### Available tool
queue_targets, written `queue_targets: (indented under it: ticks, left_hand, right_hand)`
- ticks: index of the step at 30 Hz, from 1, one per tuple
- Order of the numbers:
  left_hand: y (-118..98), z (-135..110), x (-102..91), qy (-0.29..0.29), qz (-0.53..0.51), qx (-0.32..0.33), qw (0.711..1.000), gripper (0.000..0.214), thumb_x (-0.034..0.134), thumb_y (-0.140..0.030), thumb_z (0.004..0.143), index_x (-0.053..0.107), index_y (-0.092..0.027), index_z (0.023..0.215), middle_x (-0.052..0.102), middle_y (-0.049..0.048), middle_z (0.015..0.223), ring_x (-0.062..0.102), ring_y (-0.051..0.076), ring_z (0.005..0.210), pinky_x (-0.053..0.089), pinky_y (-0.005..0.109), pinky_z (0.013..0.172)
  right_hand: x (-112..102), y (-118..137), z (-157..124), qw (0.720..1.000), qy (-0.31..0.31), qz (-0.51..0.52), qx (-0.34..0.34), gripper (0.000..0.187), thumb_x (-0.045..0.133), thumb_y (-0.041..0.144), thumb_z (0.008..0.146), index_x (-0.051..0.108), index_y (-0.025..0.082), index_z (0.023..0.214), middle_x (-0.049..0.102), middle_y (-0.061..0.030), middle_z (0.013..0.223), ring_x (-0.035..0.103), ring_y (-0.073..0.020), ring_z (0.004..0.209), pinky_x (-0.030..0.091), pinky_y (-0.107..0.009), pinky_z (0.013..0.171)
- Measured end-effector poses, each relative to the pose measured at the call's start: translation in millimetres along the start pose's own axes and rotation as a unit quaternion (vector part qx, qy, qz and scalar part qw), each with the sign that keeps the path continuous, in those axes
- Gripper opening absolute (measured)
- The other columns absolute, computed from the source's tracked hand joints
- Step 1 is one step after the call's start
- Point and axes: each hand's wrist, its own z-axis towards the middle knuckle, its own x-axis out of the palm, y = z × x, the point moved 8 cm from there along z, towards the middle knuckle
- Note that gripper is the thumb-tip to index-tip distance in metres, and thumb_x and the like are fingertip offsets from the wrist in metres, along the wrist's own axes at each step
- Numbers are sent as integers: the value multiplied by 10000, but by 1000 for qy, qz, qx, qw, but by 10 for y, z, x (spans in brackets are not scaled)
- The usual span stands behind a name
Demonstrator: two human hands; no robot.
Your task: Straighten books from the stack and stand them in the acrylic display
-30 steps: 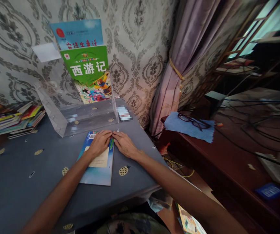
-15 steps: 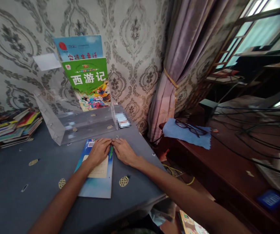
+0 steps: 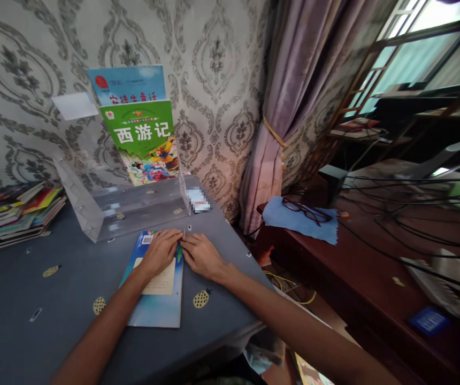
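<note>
Hardly anything moved vs 1 s ago: only the view drifted, both hands stayed put. Left hand (image 3: 161,251) lies palm-down, fingers straight and close together, on the top end of the book (image 3: 158,302), which lies flat on the table (image 3: 33,326), back cover up. Right hand (image 3: 202,256) is flat too, gripping nothing, beside the book's right edge w/ fingertips meeting the left's at the corner, prob. pinning it flat. At 12 o'clock is a clear stand (image 3: 133,211); green book (image 3: 144,136) and blue book (image 3: 128,84) lean in it, covers outward. Book stack (image 3: 13,214) at 10; glasses (image 3: 306,210) on cloth (image 3: 294,223) at 2.
</note>
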Motion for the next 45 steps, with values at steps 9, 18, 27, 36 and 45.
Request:
queue_targets:
  ticks: [9, 18, 27, 36, 45]
  left_hand:
    - [-37, 4, 24, 22, 15, 11, 1000, 393, 422, -179, 976, 621, -237, 1311, 659, 89, 1323, 582, 237, 1236, 446, 457, 1016]
    - [-46, 2, 70, 30, 39, 7, 999, 371, 402, -260, 1010, 598, -214, 1322, 649, 85, 1346, 557, 234, 1277, 419, 449, 1040]
    - [-8, -14, 121, 48, 38, -16, 998, 375, 418, -286, 1003, 587, -244, 1334, 616, 73, 1392, 488, 246, 1356, 364, 480, 1100]
    - [-49, 10, 88, 51, 101, -36, 993, 357, 421, -293, 1007, 587, -251, 1320, 614, 67, 1382, 522, 256, 1280, 381, 463, 1051]
    - [40, 1, -68, 79, 193, -152, 966, 298, 395, -250, 1006, 620, -215, 1199, 634, 113, 1255, 578, 294, 1125, 436, 464, 904]
  right_hand:
    - [-67, 204, -111, 996, -37, -19, -79, 221, 528, 217, 947, 692, 162, 810, 711, -77, 848, 616, -204, 846, 441, -344, 829]
    - [-100, 272, -151, 987, -91, -25, -131, 233, 561, 228, 928, 655, 167, 724, 681, -46, 756, 584, -175, 765, 401, -317, 762]
    - [-81, 309, -143, 988, -101, -49, -103, 199, 544, 224, 940, 663, 169, 791, 676, -40, 752, 590, -173, 742, 384, -328, 753]
    - [-53, 282, -151, 994, -78, -24, -75, 168, 537, 193, 933, 660, 166, 822, 696, -54, 791, 622, -182, 764, 446, -322, 795]
    - [27, 225, -29, 993, -8, 91, -72, 196, 582, 180, 922, 650, 164, 1105, 714, -101, 1130, 653, -221, 1062, 486, -361, 979]
